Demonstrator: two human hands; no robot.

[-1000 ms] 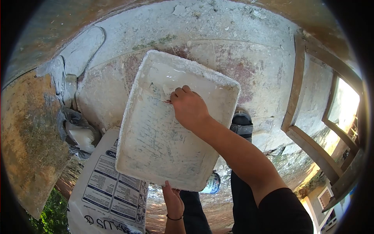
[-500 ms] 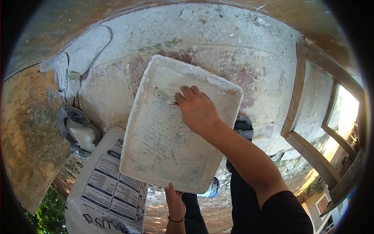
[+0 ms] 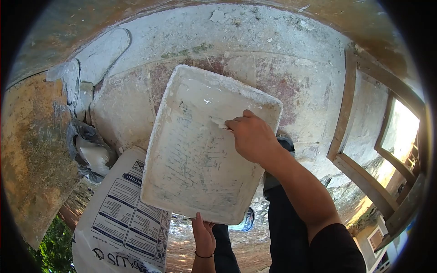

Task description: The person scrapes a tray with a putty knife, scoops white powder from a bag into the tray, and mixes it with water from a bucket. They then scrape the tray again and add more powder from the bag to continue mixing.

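Note:
A white plaster-crusted tray (image 3: pixel 182 159) tilts in front of me. My left hand (image 3: pixel 203 235) grips its near bottom edge from below; a dark band circles that wrist. My right hand (image 3: pixel 251 136) reaches over the tray's right part, fingers closed on a small scraping tool (image 3: pixel 218 122) whose pale tip touches the tray's inner surface. Wet white plaster (image 3: pixel 200 91) lies smeared in the tray's far end.
A printed white sack (image 3: pixel 123 218) stands at the lower left. Crumpled bags and plaster lumps (image 3: pixel 88 150) lie left of the tray. A plaster-stained floor slab (image 3: pixel 282 77) is beyond, a wooden frame (image 3: pixel 355 136) to the right. My dark trousers and shoe (image 3: pixel 284 141) are below.
My right hand has dragged the tool from the tray's upper middle rightward and down. The tray has shifted only slightly; my left hand keeps its grip.

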